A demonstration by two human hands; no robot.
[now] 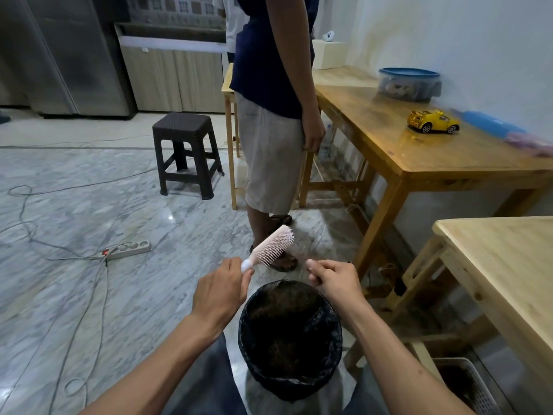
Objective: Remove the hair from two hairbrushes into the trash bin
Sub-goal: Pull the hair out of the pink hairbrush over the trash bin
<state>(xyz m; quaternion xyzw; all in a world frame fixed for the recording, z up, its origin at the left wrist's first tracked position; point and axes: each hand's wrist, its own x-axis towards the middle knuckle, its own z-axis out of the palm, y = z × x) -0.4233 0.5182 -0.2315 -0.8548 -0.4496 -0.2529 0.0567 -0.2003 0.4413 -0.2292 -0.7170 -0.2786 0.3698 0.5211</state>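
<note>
Left hand (223, 290) grips hairbrush (270, 247); hair indiscernible.

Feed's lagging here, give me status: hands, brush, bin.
Left hand gripping pink hairbrush handle. Right hand pinched above trash bin. Nothing blocking.

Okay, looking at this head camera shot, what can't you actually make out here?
- Hair on the pink hairbrush: too fine to see among the bristles.
- Anything pinched in the right hand: fingers closed; a strand would be too thin to show.
- Second hairbrush: not in view.
- Trash bin contents: dark against the black liner.
- Blue-lidded container contents: blurred.
- Standing person: cut off by the top edge.
</note>
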